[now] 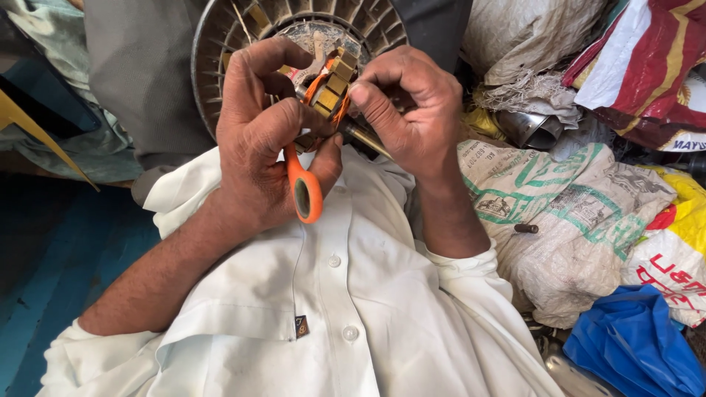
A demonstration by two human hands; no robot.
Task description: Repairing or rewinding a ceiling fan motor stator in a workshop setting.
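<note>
My left hand (257, 136) grips orange-handled scissors (305, 190); one handle loop hangs below my thumb and the blades are hidden among my fingers. My right hand (412, 110) pinches a small part made of tan blocks with orange wrapping (332, 82), which both hands hold together in front of my chest. A dark metal shaft (365, 140) sticks out under my right fingers. Behind the hands lies a round ribbed metal motor housing (220, 51). My white buttoned shirt (346, 294) fills the lower part of the view.
Printed woven sacks (573, 213) are piled at the right, with a blue plastic bag (632, 342) at the lower right and a red-and-white bag (647, 66) above. A shiny metal tube (526, 129) lies among them. A blue painted floor (59, 250) is at the left.
</note>
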